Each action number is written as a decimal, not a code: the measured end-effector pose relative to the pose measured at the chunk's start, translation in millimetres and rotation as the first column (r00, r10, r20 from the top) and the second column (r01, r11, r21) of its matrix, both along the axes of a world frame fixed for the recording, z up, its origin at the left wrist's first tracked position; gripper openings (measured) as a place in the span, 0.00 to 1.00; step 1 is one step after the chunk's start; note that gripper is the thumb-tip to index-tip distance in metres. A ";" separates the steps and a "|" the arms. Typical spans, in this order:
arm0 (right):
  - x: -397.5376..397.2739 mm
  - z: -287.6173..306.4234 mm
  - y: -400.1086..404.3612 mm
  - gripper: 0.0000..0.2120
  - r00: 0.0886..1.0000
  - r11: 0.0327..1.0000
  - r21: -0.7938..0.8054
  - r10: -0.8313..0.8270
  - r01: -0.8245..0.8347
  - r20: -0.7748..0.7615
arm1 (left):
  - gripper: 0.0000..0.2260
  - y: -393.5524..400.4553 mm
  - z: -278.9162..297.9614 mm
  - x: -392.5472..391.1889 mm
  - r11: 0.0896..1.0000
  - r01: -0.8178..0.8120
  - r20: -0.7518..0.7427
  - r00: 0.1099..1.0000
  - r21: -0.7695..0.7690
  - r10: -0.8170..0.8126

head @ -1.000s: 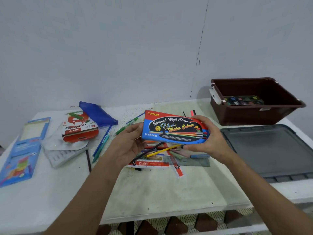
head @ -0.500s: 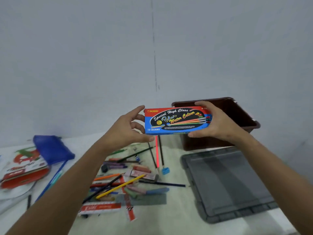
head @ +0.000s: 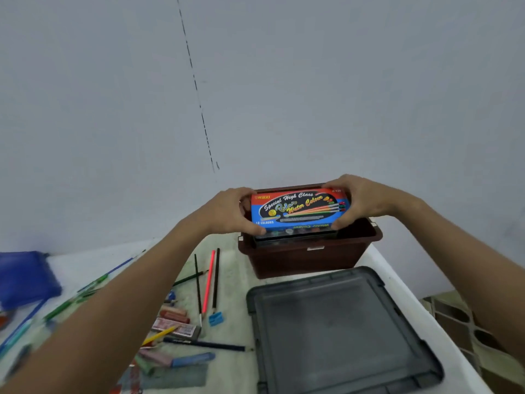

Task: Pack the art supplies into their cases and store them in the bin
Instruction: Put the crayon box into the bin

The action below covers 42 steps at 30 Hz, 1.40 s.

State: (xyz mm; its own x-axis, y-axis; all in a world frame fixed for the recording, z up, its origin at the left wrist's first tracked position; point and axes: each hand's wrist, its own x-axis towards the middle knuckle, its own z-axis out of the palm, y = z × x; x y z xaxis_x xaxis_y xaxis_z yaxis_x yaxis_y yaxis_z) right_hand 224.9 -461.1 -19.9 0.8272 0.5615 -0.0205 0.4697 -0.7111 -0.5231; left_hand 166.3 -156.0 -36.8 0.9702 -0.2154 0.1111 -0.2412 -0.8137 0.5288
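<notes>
Both your left hand [head: 231, 213] and right hand [head: 359, 201] gripped the water colour box [head: 299, 210] by its ends over the brown bin [head: 312, 255], above the palette [head: 295, 233] inside; uneven release risked tipping it.

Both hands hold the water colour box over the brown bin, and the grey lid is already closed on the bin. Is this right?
Not quite. The grey lid is not on the bin; it lies flat on the table in front of it, and the bin is open. The head view shows this. The rest holds: the left hand and right hand hold the water colour box over the bin.
</notes>
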 end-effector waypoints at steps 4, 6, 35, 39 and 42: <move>17.8 -23.6 4.2 0.45 0.999 0.977 -0.212 0.004 0.004 0.041 | 0.32 -10.4 -15.8 22.7 0.929 0.008 -0.063 0.998 0.371 0.017; 26.6 -37.2 8.2 0.40 0.998 0.955 -0.294 0.062 -0.050 0.031 | 0.32 -15.2 -22.7 32.5 0.845 0.020 -0.076 0.997 0.534 0.024; 58.9 -87.3 20.9 0.26 0.972 0.885 -0.411 0.160 -0.219 -0.173 | 0.19 -46.3 -47.3 68.9 0.595 0.331 -0.366 0.928 0.733 -0.065; 57.8 -87.8 20.5 0.25 0.969 0.876 -0.422 0.172 -0.232 -0.176 | 0.20 -55.3 -50.1 66.2 0.554 0.368 -0.403 0.913 0.747 -0.064; 57.8 -92.9 22.0 0.24 0.969 0.869 -0.434 0.187 -0.239 -0.159 | 0.19 -60.8 -55.4 64.8 0.541 0.373 -0.407 0.911 0.753 -0.061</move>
